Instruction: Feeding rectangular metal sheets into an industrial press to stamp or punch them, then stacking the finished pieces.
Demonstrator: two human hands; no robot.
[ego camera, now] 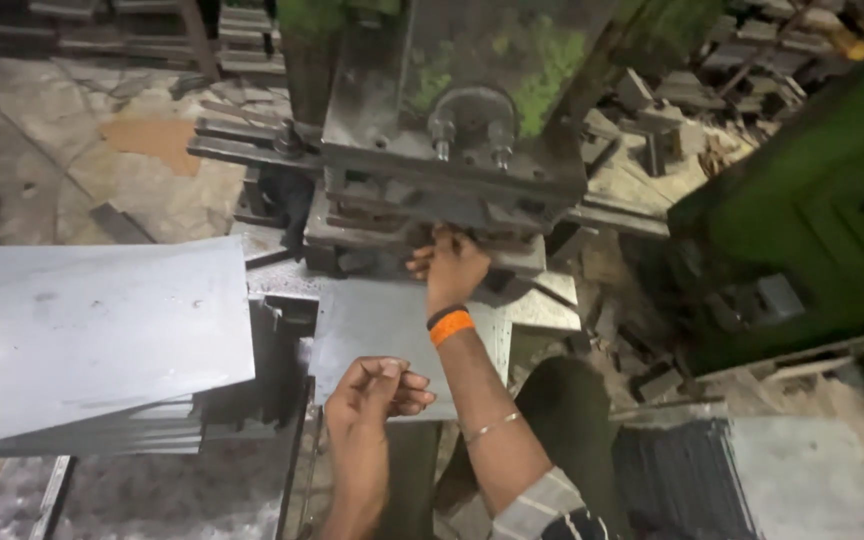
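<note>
Nearest the camera, the left hand (377,390) is seen at the near edge of a grey metal sheet (372,325), its fingers curled inward with thumb and fingertips pinched together; whether the sheet's edge is caught in that grip cannot be told. Farther on, the right hand (450,268) is stretched forward over the sheet's far end, where the sheet runs under the lower block of a worn green press (462,120). Its fingers are bent down at the foot of the press, but what they close on is hidden, so the state of that grip cannot be told either. An orange wristband (451,327) and a thin bangle (489,428) are worn on the right forearm, and a striped sleeve (542,505) is seen at the bottom edge. To the left, a stack of larger grey sheets (92,340) is laid on the tabletop (202,490), just beside the worked sheet. At lower right, another pile of dark plates (682,475) is seen, well apart from both hands.
</note>
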